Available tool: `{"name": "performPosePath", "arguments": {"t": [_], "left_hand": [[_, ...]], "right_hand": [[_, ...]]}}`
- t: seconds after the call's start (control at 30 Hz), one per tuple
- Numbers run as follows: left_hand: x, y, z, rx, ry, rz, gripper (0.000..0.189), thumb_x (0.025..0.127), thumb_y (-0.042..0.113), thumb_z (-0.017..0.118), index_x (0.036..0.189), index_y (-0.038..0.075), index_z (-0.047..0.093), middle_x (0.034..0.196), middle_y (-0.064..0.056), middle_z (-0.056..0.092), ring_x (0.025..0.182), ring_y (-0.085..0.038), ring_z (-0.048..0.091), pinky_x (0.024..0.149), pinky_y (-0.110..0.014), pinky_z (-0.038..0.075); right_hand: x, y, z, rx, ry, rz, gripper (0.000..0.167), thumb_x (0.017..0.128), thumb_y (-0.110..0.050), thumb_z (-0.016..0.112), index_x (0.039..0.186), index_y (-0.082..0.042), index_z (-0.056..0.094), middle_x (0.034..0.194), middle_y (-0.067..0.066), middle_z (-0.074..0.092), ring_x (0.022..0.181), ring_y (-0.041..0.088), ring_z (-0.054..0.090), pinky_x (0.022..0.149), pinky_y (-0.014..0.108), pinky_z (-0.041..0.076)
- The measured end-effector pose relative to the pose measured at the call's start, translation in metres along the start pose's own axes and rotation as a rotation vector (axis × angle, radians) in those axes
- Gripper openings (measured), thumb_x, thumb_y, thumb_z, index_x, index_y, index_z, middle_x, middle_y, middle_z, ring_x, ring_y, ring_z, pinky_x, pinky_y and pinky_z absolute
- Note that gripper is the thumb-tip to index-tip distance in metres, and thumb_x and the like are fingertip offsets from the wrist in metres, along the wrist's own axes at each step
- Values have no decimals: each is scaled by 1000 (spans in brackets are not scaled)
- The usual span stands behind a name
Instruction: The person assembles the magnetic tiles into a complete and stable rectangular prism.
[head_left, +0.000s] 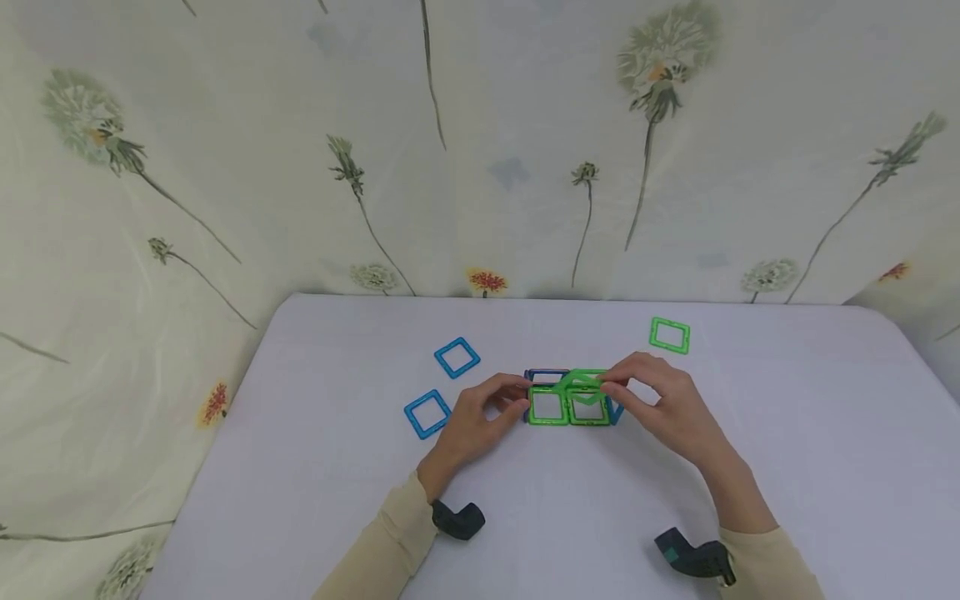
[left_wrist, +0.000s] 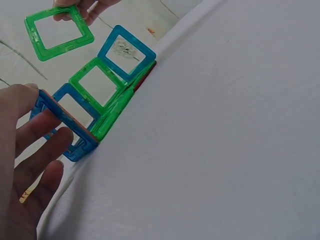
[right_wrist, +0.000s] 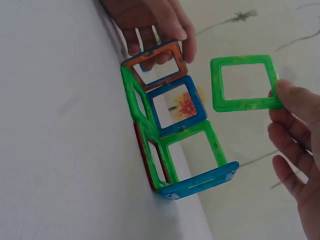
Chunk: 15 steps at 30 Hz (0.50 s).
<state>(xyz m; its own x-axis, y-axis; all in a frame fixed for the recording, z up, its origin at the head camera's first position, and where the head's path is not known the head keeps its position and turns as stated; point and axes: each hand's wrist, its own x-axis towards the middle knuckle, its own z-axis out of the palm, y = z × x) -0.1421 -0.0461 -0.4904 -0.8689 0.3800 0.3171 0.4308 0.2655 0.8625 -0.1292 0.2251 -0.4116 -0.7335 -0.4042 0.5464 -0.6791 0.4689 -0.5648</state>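
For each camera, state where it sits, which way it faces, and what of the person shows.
Head: above the table, looking forward and down; both hands and sleeves show.
Left wrist: low beside the tile box, looking along it; left hand at its end.
Right wrist: opposite end; right hand pinching the green tile.
Both wrist views share the box and that tile.

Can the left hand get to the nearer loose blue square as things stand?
Probably yes: the blue square lies flat just beside the left hand, nothing between them. But its fingers rest on the tile structure, so it must let go first.
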Motion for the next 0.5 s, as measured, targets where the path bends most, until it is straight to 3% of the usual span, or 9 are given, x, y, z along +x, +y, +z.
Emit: {"name": "performPosePath", "arguments": {"t": [0.2, 0.4, 0.5], "left_hand": [[1, 4, 2, -5, 0, -40, 27, 91, 19, 62, 119, 16, 61, 95, -1, 71, 80, -10, 60, 74, -22, 50], [-1, 27, -6, -27, -4, -58, 27, 91, 13, 62, 118, 9, 61, 95, -6, 71, 81, -12, 60, 75, -24, 51], [-1, 31, -8, -30, -4, -65, 27, 91, 13, 62, 118, 10, 61, 96, -6, 71, 82, -12, 60, 75, -24, 51]], "right_hand": [[-1, 0, 4, -42, -28, 10, 35, 70, 7, 76, 95, -17, 70, 90, -11, 66, 88, 1, 56, 81, 13, 40], [0, -1, 9, -94, -65, 43, 27, 74, -4, 77, 94, -19, 70, 91, -13, 66, 91, 2, 53, 83, 19, 38], [-1, 0, 12, -107, -72, 43, 25, 75, -6, 77, 94, -20, 70, 90, -15, 65, 90, 2, 52, 84, 19, 38]]}}
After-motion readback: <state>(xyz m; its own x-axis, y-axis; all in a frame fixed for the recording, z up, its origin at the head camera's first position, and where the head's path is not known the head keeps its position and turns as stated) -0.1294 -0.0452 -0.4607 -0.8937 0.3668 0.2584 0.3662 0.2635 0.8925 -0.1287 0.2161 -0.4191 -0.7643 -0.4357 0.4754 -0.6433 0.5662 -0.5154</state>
